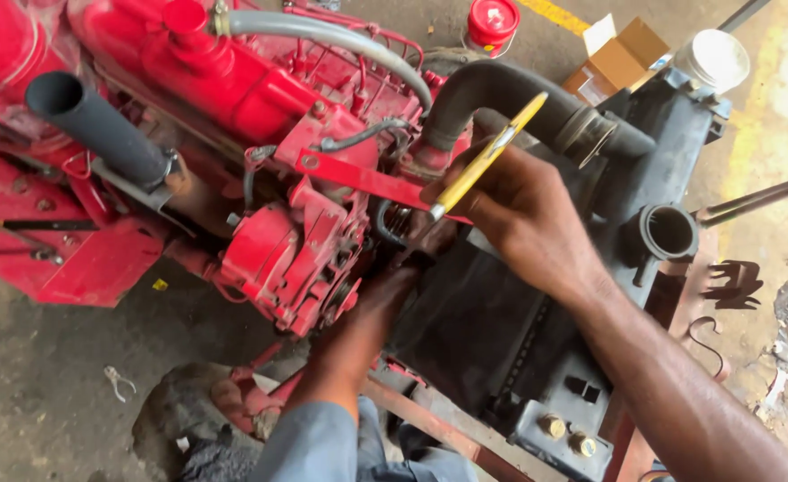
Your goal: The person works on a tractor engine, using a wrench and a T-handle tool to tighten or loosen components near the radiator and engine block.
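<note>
At centre frame, the right hand (pixel 510 210) pinches a yellow-handled screwdriver (pixel 487 156), its tip beside a red bracket (pixel 358 176). The left hand (pixel 421 245) reaches into the gap between the red engine (pixel 269 107) and black radiator (pixel 501 312) (fingers hidden, grip unclear). A black hose (pixel 501 89) arches above.

Big red-painted metal engine block (pixel 260 116): glossy enamel, chipped and grimy at the edges. Thick black rubber hose (pixel 501 94): matt, dusty. Dark cylindrical metal exhaust pipe (pixel 99 125): dull, sooty. Yellow plastic-handled tool (pixel 492 152) in the right hand (pixel 519 210): smooth, slight sheen. Black metal radiator (pixel 537 295): matt, oily. Grey concrete floor (pixel 45 393): rough, stained. Brown cardboard box (pixel 621 54): plain paper finish.
</note>
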